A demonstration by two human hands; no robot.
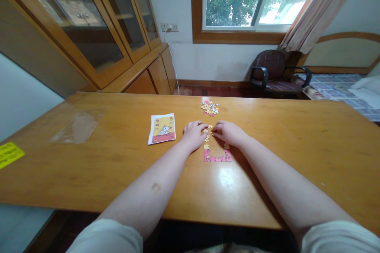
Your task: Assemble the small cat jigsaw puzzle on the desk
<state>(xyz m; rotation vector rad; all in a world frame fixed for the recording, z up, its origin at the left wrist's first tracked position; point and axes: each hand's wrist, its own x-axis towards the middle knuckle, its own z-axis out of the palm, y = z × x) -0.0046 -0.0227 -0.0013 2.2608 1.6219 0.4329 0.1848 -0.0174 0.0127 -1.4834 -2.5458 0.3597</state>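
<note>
A partly joined jigsaw puzzle border [218, 159] lies flat on the table, pink along its near edge and yellow up its left side. My left hand [194, 134] rests at the upper left of this border, thumb and forefinger apart and touching its pieces. From the right, my right hand [230, 132] reaches in with its fingertips closed together at a small yellow puzzle piece [212, 133] near the top; the fingers partly cover it. Beyond both hands sits a heap of loose puzzle pieces [210, 108]. Left of my left hand is a reference picture [162, 129] with a white animal on yellow and pink.
The wooden table [118, 178] carries a crumpled clear plastic bag [78, 126] and a yellow label [10, 155] at the left. Behind it stand a glass-door cabinet [130, 55], a dark chair [271, 71] and a bed [341, 87].
</note>
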